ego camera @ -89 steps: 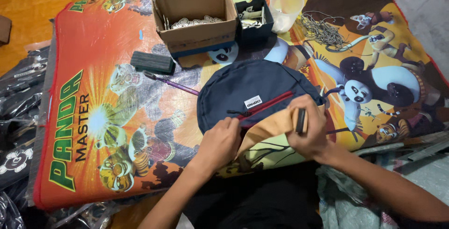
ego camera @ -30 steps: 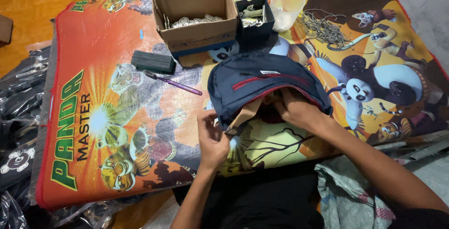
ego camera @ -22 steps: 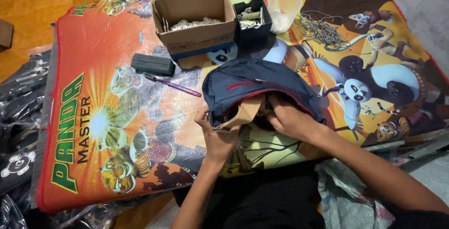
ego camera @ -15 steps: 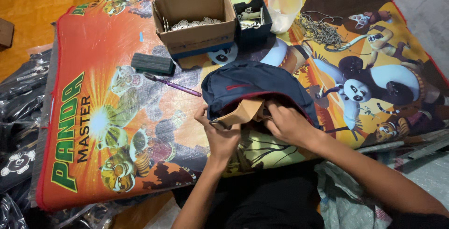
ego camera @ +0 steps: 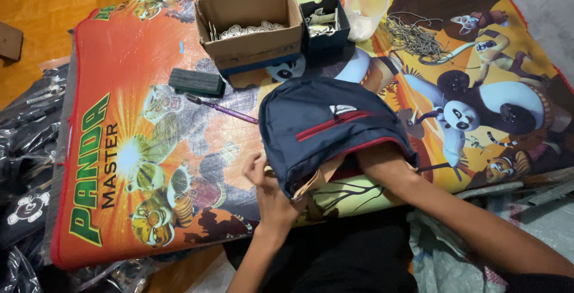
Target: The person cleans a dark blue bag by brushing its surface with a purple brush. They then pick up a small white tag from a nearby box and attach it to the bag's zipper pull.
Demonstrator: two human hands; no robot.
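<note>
Left to right. Black plastic-wrapped bundles [ego camera: 27, 149] piled off the mat's left edge, on or near the wooden floor [ego camera: 42, 6]. Cartoon-printed mat [ego camera: 119, 167], mostly orange, carries everything. Dark green block [ego camera: 196, 82] and purple pen-like tool [ego camera: 222, 109] lie left of centre, near each other, not touching. Cardboard box [ego camera: 248, 27] of small metal pieces at the far edge, black tray [ego camera: 326, 24] touching its right side, clear plastic cup [ego camera: 366, 11] just beside that, tangle of metal chain [ego camera: 412, 37] further right.

Left hand [ego camera: 269, 188] at the near edge, fingers curled, pinching the tan lining at the mouth of the navy bag [ego camera: 332, 128]. The bag has red zip trim and sits centre-near on the mat, mouth toward the person.

Change: three seconds back both hands were outside, working at the bag's opening, right one holding a small dark object. Since then the right hand has gone in step by step; now the right forearm [ego camera: 388, 170] disappears into the mouth and the hand is fully hidden. Can't tell whether its fingers are open or closed, or holding anything. Bag has also shifted slightly and humps up over the arm. Reads as work moved from the opening to the inside of the bag.

Right near corner: grey-white cloth or sacking [ego camera: 442, 263] beside the person's lap.
</note>
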